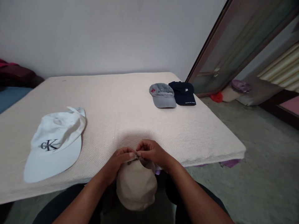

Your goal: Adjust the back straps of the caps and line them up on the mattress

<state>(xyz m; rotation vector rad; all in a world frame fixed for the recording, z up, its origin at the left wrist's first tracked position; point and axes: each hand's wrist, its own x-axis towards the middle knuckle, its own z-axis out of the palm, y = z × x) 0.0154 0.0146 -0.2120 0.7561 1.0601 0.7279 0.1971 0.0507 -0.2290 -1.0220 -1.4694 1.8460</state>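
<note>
A beige cap [136, 186] hangs over the near edge of the bed, crown toward me. My left hand [121, 160] and my right hand [151, 152] meet at its back strap, both with fingers pinched on the strap and its small buckle. A white cap [54, 144] with a dark logo lies on the mattress to the left. At the far right of the mattress sit a grey cap [163, 95] and a dark navy cap [183, 92], side by side and touching.
The cream mattress [121, 105] fills the middle, with its right edge dropping to a grey floor [261, 161]. A leaning glass door panel [233, 43] stands at the back right. Dark bedding [14, 74] lies at the far left.
</note>
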